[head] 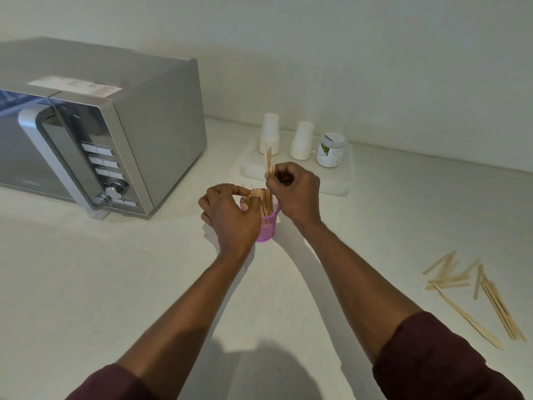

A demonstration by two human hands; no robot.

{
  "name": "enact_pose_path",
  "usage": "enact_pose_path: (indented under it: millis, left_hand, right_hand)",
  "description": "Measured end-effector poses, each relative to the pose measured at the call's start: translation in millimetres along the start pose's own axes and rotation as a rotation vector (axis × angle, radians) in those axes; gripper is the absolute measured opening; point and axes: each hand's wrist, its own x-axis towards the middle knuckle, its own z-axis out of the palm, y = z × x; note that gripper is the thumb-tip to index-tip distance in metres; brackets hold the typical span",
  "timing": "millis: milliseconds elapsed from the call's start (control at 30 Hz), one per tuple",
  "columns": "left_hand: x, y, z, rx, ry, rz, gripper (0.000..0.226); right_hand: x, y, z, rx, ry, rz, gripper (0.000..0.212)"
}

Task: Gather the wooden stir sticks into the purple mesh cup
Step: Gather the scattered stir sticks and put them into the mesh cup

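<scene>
White surface (115,269) against a plain wall (346,53), microwave (129,125) off left. Purple mesh cup (266,228) sat mid-surface; left hand (230,215) pinched its standing sticks (265,202), right hand (297,192) gripped a stick bundle (269,161) above it. Loose stir sticks (476,287) lay far right.

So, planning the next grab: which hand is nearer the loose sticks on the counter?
Right. The loose sticks lie far right of both; the right hand is right of the cup, the left hand left of it.

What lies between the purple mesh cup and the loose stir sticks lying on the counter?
Head view: the right forearm crosses beside the purple mesh cup; beyond it, bare counter up to the loose stir sticks.
</scene>
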Motion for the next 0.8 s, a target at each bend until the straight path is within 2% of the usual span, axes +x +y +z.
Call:
enact_pose_path:
  millis: [167,367,500,667,733,800]
  left_hand:
    - [6.6,-0.7,-6.4,0.023,-0.026,-0.073,0.008]
    - [12.3,-7.1,-9.7,-0.03,-0.011,-0.092,0.013]
    - [26.9,-7.4,-11.6,-0.088,-0.079,0.148,0.044]
    - [44.0,6.6,-0.3,0.27,-0.482,0.59,0.083]
    - [45.5,7.6,7.0,0.426,-0.602,0.701,0.096]
    - [44.5,3.6,12.5,0.555,-0.654,0.767,0.107]
  right_hand:
    - [-19.3,8.4,-1.2,-0.041,0.018,-0.055,0.018]
    - [-34.2,13.6,-18.1,-0.095,0.156,-0.075,0.012]
    - [-54.5,21.7,-54.0,-0.114,0.209,-0.017,0.014]
    - [-94.4,37.9,-114.0,-0.26,0.139,0.169,0.016]
    - [-110.4,48.2,-139.4,-0.37,0.112,0.247,0.011]
    - [-125.7,56.7,-164.8,-0.471,0.096,0.315,0.01]
